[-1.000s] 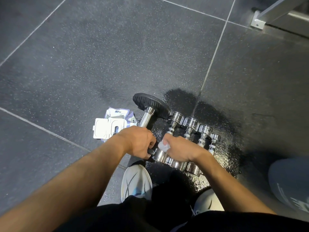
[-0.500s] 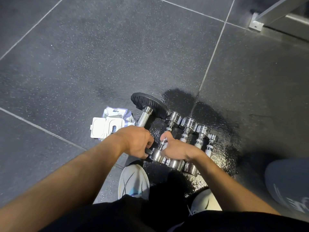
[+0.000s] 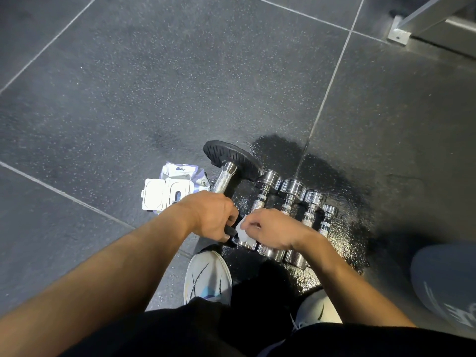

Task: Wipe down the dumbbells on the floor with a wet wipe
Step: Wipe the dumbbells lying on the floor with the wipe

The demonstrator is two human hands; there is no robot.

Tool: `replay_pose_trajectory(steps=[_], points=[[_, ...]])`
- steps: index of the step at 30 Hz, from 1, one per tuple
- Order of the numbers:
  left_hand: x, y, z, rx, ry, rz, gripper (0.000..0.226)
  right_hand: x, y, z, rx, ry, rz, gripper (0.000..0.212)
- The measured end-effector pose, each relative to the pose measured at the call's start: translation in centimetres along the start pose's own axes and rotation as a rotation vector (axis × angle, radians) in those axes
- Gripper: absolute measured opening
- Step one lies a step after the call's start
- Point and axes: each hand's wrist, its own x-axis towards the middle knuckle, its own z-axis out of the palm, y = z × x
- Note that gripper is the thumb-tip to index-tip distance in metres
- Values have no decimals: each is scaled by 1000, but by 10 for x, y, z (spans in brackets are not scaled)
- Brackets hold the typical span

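Fingers of left hand [image 3: 211, 217] are wrapped round the handle of the black-plate dumbbell [image 3: 231, 161], which sits tilted on the dark floor [image 3: 128, 99]. Four chrome dumbbells [image 3: 291, 188] lie in a row just right of it, on a wet patch [image 3: 334, 176]. Wipe pack [image 3: 167, 194] lies just left of the handle. Right hand [image 3: 275, 234] fingers pinch the wet wipe [image 3: 243, 231] at the dumbbells' near ends, beside the left hand.
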Motion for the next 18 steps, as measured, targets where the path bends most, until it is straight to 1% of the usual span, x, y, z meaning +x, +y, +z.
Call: replay_pose_trajectory(steps=[4,6,9,12,15,18], points=[[-1,1,-1,-10,3,3,25,3,4,22,-34,120,-123,16],[-1,1,-1,-9,10,2,25,3,1,36,-14,165,-105,19],[-2,1,-1,-14,9,-6,25,2,-4,50,28,194,-65,32],[-1,1,-1,-16,10,-11,25,2,-4,45,68,272,-21,40],[-1,0,0,-12,9,-1,26,6,-2,35,102,375,9,37],[0,-1,0,-12,10,-1,26,6,-6,43,40,359,-13,30]])
